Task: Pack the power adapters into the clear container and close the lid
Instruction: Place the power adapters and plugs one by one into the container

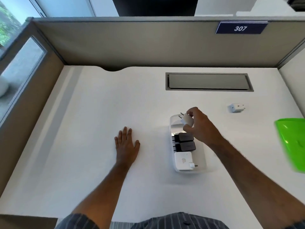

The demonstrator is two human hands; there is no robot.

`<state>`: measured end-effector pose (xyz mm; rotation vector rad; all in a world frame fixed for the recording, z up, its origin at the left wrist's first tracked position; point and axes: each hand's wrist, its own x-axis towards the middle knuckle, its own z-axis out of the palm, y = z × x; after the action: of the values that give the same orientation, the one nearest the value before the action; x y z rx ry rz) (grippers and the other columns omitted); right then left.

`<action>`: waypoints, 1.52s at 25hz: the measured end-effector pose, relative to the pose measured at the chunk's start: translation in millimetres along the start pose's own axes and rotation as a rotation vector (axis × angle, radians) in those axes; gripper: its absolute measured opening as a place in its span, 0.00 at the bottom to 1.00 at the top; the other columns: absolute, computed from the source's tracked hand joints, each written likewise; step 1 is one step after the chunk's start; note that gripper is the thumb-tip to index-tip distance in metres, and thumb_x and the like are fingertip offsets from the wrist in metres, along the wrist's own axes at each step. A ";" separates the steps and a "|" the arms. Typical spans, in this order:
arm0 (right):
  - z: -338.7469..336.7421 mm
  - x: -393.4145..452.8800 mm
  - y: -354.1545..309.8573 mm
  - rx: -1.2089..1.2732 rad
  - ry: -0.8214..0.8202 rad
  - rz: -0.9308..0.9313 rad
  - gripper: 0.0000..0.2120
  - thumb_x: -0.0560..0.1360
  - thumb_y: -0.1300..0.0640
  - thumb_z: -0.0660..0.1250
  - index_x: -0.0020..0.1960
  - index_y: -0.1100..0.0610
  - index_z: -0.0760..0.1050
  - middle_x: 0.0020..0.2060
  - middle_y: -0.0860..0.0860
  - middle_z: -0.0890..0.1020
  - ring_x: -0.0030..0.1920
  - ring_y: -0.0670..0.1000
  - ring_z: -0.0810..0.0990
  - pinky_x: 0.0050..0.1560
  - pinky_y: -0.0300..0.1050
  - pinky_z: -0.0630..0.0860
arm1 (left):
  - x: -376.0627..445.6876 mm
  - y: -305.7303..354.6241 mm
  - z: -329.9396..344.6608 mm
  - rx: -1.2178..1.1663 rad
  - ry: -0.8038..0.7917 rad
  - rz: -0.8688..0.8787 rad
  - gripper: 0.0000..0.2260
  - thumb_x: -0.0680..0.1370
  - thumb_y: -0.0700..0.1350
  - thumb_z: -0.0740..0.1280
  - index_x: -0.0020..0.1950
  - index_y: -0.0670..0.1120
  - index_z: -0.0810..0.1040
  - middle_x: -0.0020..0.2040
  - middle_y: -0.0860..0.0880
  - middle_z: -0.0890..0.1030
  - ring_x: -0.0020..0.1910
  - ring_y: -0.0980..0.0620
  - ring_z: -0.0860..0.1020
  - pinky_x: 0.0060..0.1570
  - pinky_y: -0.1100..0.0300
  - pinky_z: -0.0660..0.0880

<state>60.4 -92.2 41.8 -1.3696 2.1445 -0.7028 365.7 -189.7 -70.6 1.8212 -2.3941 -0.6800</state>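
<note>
Above the clear container (187,128), the right hand (200,125) pinches a white adapter (187,120) by its body. It looks light, rigid and smooth. Left hand (126,143) lies flat and empty on the counter (99,113).

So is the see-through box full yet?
Not yet. The clear container holds two black adapters and one white adapter, with bare space at its far end.

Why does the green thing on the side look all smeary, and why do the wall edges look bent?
In the head view, the green lid sits at the picture's right edge, where the wide lens stretches and softens things; the same lens bows the divider wall. Near the middle, the white adapter in the right hand looks much sharper.
</note>
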 end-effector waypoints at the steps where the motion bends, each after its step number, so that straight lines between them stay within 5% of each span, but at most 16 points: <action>1: 3.3 -5.0 6.2 -0.010 -0.020 0.013 0.21 0.71 0.54 0.71 0.61 0.49 0.67 0.56 0.47 0.76 0.53 0.55 0.76 0.49 0.55 0.79 | -2.2 0.6 -0.1 0.003 -0.009 0.003 0.31 0.83 0.51 0.62 0.83 0.45 0.56 0.85 0.46 0.53 0.84 0.43 0.49 0.82 0.44 0.46; 6: 23.6 -8.5 25.1 -0.142 -0.126 0.030 0.23 0.73 0.58 0.68 0.67 0.52 0.69 0.59 0.50 0.77 0.57 0.58 0.75 0.52 0.55 0.76 | -9.3 -1.0 -1.8 -0.002 -0.037 0.027 0.31 0.83 0.51 0.62 0.84 0.46 0.55 0.85 0.47 0.51 0.84 0.44 0.48 0.82 0.45 0.46; 13: 36.5 13.8 36.5 -0.248 -0.259 0.022 0.25 0.76 0.65 0.63 0.71 0.50 0.69 0.64 0.50 0.73 0.47 0.55 0.76 0.45 0.48 0.73 | -10.3 -2.2 -3.2 -0.004 -0.051 0.030 0.31 0.83 0.51 0.62 0.84 0.47 0.55 0.85 0.47 0.51 0.84 0.44 0.47 0.83 0.46 0.45; 16: 39.5 24.2 37.3 -0.255 -0.288 0.025 0.26 0.76 0.65 0.62 0.73 0.50 0.69 0.67 0.49 0.73 0.53 0.57 0.79 0.47 0.44 0.70 | -10.3 -3.1 -2.4 -0.005 -0.042 0.031 0.31 0.83 0.51 0.62 0.84 0.47 0.55 0.85 0.47 0.51 0.84 0.44 0.48 0.83 0.46 0.46; 25: 48.8 25.5 42.8 -0.211 -0.245 0.020 0.22 0.78 0.63 0.62 0.71 0.51 0.72 0.69 0.46 0.75 0.57 0.55 0.80 0.49 0.42 0.69 | -10.3 -2.1 0.7 -0.003 -0.029 0.029 0.31 0.82 0.50 0.63 0.84 0.46 0.56 0.85 0.47 0.52 0.84 0.44 0.48 0.83 0.46 0.46; 32: 44.2 17.8 40.5 -0.206 -0.184 0.053 0.18 0.79 0.62 0.61 0.65 0.46 0.75 0.67 0.45 0.78 0.59 0.55 0.80 0.59 0.52 0.76 | -11.5 4.5 -3.8 -0.002 -0.065 0.013 0.32 0.82 0.50 0.63 0.84 0.46 0.55 0.85 0.46 0.51 0.84 0.43 0.48 0.82 0.45 0.47; 38: 34.2 0.3 40.7 -0.205 -0.143 0.007 0.15 0.80 0.57 0.63 0.65 0.48 0.73 0.65 0.44 0.76 0.49 0.52 0.80 0.49 0.48 0.76 | -30.9 16.8 4.3 0.027 -0.098 0.053 0.32 0.83 0.51 0.61 0.84 0.46 0.54 0.85 0.46 0.49 0.84 0.42 0.47 0.83 0.45 0.47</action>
<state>55.5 -83.0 -10.4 -1.4681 2.1514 -0.3777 358.5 -156.1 -61.5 1.7670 -2.5153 -0.7519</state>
